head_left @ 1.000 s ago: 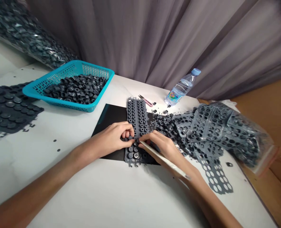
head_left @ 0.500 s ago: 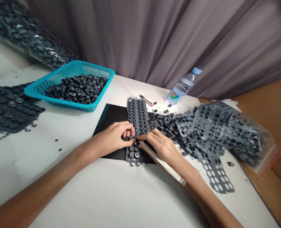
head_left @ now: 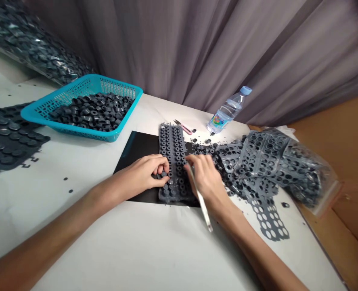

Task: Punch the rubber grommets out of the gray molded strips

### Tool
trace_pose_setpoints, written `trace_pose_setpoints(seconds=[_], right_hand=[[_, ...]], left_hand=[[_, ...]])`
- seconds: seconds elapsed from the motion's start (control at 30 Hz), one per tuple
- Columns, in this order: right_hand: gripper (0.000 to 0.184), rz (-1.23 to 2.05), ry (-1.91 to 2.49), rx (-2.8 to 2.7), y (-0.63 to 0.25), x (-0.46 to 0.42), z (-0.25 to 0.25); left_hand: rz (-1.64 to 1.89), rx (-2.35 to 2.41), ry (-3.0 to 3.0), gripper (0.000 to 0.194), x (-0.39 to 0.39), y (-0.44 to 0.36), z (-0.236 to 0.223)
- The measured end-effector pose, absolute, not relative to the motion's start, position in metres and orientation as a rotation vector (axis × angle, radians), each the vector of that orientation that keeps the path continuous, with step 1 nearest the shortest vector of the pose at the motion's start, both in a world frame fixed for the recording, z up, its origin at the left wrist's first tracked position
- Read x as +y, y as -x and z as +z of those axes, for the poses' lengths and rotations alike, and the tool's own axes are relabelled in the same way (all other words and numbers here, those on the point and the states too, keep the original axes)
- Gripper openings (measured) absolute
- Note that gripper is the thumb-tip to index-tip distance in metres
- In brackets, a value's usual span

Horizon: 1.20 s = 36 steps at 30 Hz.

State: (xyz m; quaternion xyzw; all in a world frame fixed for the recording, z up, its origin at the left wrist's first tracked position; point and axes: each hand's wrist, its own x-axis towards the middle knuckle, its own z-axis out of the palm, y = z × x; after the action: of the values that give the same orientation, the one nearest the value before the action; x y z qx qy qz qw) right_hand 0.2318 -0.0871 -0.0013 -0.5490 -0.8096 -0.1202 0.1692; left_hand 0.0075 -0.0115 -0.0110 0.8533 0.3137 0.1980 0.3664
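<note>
A dark grey moulded rubber sheet [head_left: 173,147] with rows of round ring-shaped pieces lies lengthwise on a black mat [head_left: 141,147]. My left hand [head_left: 151,173] is closed at its left edge, thumb and curled fingers pinching near the lower rows. Held in my right hand [head_left: 207,178] is a slim whitish stick-like tool [head_left: 203,208], its tail pointing down towards me. The tool's working end is hidden by the fingers, just over the sheet's right edge. Loose black rubber rings [head_left: 227,178] are heaped right of that hand.
A turquoise basket [head_left: 115,135] of rubber rings stands at the left, before a large filled bag [head_left: 39,48]. Further sheets [head_left: 12,141] lie far left. Pink-handled snips [head_left: 185,128] and a water bottle [head_left: 227,111] are behind. Punched sheets and a clear bag [head_left: 321,173] occupy the right.
My right hand has moved right and slightly up, away from my left fingers, and the stick-like tool has swung steeper. My left hand keeps its place at the sheet. The view has shifted slightly.
</note>
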Motion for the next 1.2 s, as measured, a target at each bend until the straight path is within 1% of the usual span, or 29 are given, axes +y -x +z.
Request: trace_pose_setpoints(seconds=[0.1,0.2,0.27,0.37,0.47,0.53,0.6,0.67,0.8,1.07,1.2], right_hand=[[0.03,-0.425,1.814,-2.081,-0.255,-0.085,0.006],[0.03,-0.37,1.901,-2.021,-0.276,-0.084,0.011],[0.03,-0.252,1.874,-2.009,-0.281,-0.084,0.013],[0.03,0.045,1.737,-1.962,-0.27,-0.085,0.013],[0.019,0.351,1.511,-2.041,-0.248,-0.09,0.013],[0.015,0.437,1.349,-2.154,-0.234,-0.092,0.014],[0.015,0.429,1.237,-2.251,-0.225,-0.093,0.013],[0.018,0.378,1.2,-2.313,-0.22,-0.092,0.012],[0.021,0.306,1.191,-2.37,-0.221,-0.089,0.011],[0.02,0.179,1.173,-2.433,-0.219,-0.09,0.013],[0.021,0.11,1.197,-2.419,-0.216,-0.091,0.011]], left_hand=[[0.516,0.808,-2.184,0.008,-0.015,-0.007,-0.007],[0.504,0.829,-2.164,0.009,-0.017,-0.005,-0.002],[0.48,0.823,-2.142,0.011,-0.016,-0.003,0.003],[0.436,0.753,-2.103,0.013,-0.012,0.003,0.009],[0.429,0.694,-2.077,0.01,-0.008,0.008,0.012],[0.441,0.696,-2.077,0.007,-0.007,0.009,0.012],[0.428,0.728,-2.077,0.005,-0.006,0.009,0.011],[0.404,0.764,-2.06,0.007,-0.005,0.008,0.009],[0.388,0.794,-2.032,0.013,-0.004,0.008,0.006],[0.415,0.783,-2.005,0.02,0.0,0.009,-0.003],[0.41,0.809,-1.971,0.021,0.001,0.007,-0.004]])
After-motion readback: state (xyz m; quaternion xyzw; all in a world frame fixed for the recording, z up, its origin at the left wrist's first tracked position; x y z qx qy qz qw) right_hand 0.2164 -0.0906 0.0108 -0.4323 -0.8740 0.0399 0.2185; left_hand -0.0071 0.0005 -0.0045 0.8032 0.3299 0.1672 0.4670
